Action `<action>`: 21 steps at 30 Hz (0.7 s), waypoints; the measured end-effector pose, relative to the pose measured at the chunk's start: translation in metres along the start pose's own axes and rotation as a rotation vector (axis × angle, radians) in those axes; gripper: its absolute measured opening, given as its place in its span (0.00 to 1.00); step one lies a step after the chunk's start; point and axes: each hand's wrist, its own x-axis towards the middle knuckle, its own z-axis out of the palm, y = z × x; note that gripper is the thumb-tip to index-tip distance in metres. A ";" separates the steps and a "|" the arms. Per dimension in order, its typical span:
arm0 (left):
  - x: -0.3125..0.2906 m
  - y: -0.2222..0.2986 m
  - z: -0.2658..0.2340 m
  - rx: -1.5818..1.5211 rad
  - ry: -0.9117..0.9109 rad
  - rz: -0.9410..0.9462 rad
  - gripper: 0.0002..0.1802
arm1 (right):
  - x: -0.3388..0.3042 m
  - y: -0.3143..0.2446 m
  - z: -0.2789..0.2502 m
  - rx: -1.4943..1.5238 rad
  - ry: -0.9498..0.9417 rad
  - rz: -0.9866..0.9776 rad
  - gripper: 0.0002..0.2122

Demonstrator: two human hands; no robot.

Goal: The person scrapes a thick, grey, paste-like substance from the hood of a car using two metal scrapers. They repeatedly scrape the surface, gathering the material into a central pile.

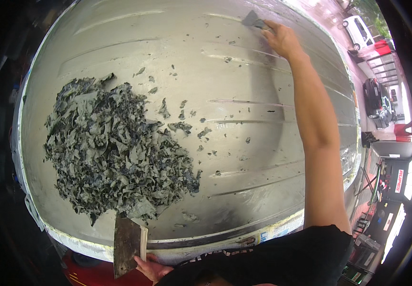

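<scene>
My right arm reaches far across a ribbed metal vehicle roof (pixel 177 71). My right hand (pixel 284 40) is closed around a scraper (pixel 252 19), whose blade lies at or just above the metal. Low at the near edge, my left hand (pixel 152 269) grips a wide flat metal blade (pixel 127 243) with a pale strip along one side. That blade's far end is beside a large heap of grey and dark peeled paint flakes (pixel 115 148) on the left part of the roof. Smaller flakes (pixel 182 127) lie scattered between the heap and the middle.
Taped masking paper (pixel 282 226) runs along the roof's near edge. Below it at left shows a red surface (pixel 91 272). Off to the right are a white vehicle (pixel 357 32), a dark car (pixel 376 102) and a cluttered workshop area with shelves (pixel 368 248).
</scene>
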 end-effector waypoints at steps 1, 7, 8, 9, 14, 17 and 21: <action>0.003 -0.009 -0.004 -0.071 -0.021 -0.005 0.93 | -0.008 0.002 -0.008 0.051 0.061 0.055 0.19; 0.018 0.004 -0.024 0.209 -0.339 0.259 0.93 | -0.037 -0.018 -0.042 0.113 -0.130 0.294 0.16; 0.024 -0.003 -0.032 0.302 -0.435 0.343 0.93 | -0.040 -0.019 -0.031 0.093 -0.100 0.270 0.16; 0.032 -0.010 -0.041 0.383 -0.528 0.437 0.93 | -0.037 -0.022 -0.025 0.073 -0.062 0.244 0.15; 0.022 -0.033 -0.050 0.316 -0.514 0.418 0.93 | -0.025 -0.044 -0.006 0.045 0.000 0.326 0.15; 0.019 -0.028 -0.042 0.284 -0.487 0.396 0.93 | -0.018 -0.041 0.000 0.046 0.016 0.279 0.15; 0.014 -0.029 -0.043 0.218 -0.411 0.402 0.92 | -0.031 -0.036 0.008 0.124 0.111 0.227 0.15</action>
